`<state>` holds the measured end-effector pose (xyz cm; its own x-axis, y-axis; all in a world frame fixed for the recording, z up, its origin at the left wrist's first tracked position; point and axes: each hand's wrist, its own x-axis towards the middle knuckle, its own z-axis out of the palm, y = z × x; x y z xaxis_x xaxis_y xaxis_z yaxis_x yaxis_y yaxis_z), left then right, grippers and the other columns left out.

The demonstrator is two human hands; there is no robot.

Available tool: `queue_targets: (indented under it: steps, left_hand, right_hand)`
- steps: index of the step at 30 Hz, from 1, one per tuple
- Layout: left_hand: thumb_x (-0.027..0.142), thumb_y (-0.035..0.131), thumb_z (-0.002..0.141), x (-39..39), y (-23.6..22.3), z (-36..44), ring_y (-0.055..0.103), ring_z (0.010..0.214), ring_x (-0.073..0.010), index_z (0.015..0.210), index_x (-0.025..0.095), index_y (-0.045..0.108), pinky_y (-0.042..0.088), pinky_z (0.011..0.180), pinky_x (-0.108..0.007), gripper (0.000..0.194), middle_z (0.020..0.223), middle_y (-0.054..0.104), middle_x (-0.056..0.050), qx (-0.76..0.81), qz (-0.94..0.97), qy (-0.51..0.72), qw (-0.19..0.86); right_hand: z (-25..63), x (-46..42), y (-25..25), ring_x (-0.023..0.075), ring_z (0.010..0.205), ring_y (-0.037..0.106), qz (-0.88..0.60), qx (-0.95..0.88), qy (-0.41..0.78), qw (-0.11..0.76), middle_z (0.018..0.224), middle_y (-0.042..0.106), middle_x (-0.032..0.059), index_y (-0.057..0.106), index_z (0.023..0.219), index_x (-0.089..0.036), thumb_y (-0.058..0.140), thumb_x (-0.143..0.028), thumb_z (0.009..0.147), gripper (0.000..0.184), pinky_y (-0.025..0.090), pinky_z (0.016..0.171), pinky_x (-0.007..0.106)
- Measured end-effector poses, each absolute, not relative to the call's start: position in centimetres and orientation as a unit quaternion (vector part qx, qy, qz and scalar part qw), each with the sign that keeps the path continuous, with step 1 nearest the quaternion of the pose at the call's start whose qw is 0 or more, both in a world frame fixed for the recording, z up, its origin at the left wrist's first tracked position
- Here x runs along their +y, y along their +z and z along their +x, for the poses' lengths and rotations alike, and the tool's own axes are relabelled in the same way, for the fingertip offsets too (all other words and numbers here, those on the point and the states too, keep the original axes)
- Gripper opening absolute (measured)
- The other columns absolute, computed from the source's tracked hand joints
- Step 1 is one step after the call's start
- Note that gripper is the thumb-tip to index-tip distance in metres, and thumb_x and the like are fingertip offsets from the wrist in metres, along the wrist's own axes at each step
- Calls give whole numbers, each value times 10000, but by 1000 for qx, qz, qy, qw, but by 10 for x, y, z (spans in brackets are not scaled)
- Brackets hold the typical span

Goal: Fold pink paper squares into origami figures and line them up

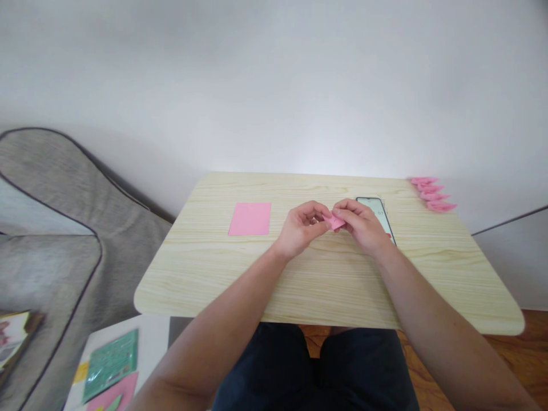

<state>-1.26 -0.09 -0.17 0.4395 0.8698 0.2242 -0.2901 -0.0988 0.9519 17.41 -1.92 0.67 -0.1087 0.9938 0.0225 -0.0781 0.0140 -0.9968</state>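
Above the middle of the wooden table (pixel 325 279), a small folded piece of pink paper (pixel 336 222) is pinched between my two hands. My left hand (pixel 302 229) grips its left edge with thumb and fingers. On the other side my right hand (pixel 362 225) holds it, the thumb on top. The fingers cover part of the paper, so its full shape is hidden. Left of my hands lies a flat pink square sheet (pixel 250 219). A phone (pixel 377 210) with a lit screen lies partly under my right hand.
Several folded pink paper pieces (pixel 434 195) stand in a row at the table's back right corner. A white wall (pixel 299 85) rises behind the table. To the left are a grey sofa (pixel 124 251) and, lower down, a green packet (pixel 111 362) on a white surface.
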Motion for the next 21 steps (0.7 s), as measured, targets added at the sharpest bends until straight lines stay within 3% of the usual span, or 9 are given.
queue_targets:
  steps: [4, 10, 21]
  left_hand:
    - [323, 851, 779, 1, -2, -12, 643, 773, -139, 911, 183, 689, 495, 735, -293, 251, 855, 703, -25, 281, 556, 497, 604]
    - [297, 883, 744, 0, 2, -10, 648, 748, -121, 893, 168, 693, 492, 719, -263, 274, 813, 703, -9, 289, 522, 524, 607]
    - [405, 803, 869, 0, 2, -6, 701, 750, -135, 884, 174, 688, 531, 727, -275, 258, 797, 757, -26, 275, 547, 544, 574]
  right_hand:
    - [174, -21, 10, 159, 664, 634, -431, -499, 546, 516, 775, 713, -35, 673, 1138, -324, 786, -367, 815, 344, 537, 672, 324]
    - [177, -19, 2, 154, 712, 673, -419, -520, 518, 535, 816, 740, -6, 770, 963, -258, 812, -262, 770, 198, 551, 714, 319]
    - [174, -21, 7, 183, 817, 730, -432, -566, 455, 535, 878, 801, 31, 803, 911, -243, 843, -387, 837, 167, 576, 793, 339]
